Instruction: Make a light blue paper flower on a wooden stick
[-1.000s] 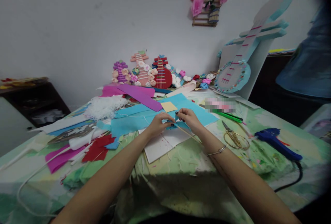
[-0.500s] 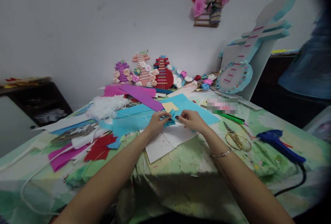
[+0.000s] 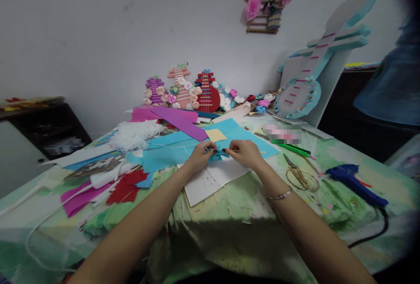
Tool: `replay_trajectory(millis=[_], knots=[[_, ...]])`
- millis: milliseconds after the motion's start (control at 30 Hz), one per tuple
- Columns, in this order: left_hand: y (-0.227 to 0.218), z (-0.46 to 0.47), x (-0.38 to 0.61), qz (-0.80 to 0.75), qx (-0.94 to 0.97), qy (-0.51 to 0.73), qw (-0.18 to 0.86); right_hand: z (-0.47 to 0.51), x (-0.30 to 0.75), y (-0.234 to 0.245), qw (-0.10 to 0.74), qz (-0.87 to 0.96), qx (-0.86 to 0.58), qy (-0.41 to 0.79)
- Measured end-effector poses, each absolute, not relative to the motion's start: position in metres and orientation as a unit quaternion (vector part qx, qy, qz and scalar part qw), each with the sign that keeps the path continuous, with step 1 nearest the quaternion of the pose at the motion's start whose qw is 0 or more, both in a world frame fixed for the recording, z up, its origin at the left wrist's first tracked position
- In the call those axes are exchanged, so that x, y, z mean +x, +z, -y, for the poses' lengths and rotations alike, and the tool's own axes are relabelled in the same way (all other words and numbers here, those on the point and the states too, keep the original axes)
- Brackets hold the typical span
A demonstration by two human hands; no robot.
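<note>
My left hand [image 3: 201, 154] and my right hand [image 3: 244, 152] meet above the middle of the table, thumbs and fingertips pinched. Between them is a small piece of blue crepe paper [image 3: 217, 157], gripped from both sides; its exact shape is partly hidden by the fingers. Below it lies a white board [image 3: 205, 187] with thin reddish marks or threads on it. Large blue paper sheets [image 3: 167, 155] spread out behind the hands. A cream paper square [image 3: 215, 135] rests on the blue just beyond my fingertips.
Gold-handled scissors [image 3: 300, 177] and a blue glue gun [image 3: 356, 183] with a black cord lie at the right. White shredded paper [image 3: 136, 134], red paper scraps [image 3: 127, 187] and a purple strip [image 3: 180, 123] are leftward. Decorated model instruments [image 3: 207, 96] stand against the wall.
The blue paper piece, which stood up above the fingertips, now lies lower and flatter between them. Both hands have stayed in nearly the same place.
</note>
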State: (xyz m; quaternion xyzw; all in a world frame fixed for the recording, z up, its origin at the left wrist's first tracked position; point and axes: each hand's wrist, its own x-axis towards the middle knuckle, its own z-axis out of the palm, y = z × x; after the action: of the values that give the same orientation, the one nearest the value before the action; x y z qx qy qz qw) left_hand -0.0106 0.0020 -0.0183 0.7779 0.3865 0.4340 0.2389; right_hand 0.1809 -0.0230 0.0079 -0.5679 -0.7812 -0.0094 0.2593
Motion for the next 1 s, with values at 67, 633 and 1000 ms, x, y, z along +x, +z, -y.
replay_trajectory(millis=[67,633,1000], knots=[[-0.019,-0.003,-0.011,-0.387,0.783,0.425,0.239,0.025,0.178,0.008,0.254,0.779,-0.572,-0.025],[-0.019,-0.001,-0.011,-0.375,0.791,0.403,0.267,0.026,0.171,0.004,0.289,0.762,-0.573,-0.093],[-0.020,-0.001,-0.013,-0.400,0.781,0.415,0.239,0.028,0.164,0.002,0.319,0.745,-0.575,-0.118]])
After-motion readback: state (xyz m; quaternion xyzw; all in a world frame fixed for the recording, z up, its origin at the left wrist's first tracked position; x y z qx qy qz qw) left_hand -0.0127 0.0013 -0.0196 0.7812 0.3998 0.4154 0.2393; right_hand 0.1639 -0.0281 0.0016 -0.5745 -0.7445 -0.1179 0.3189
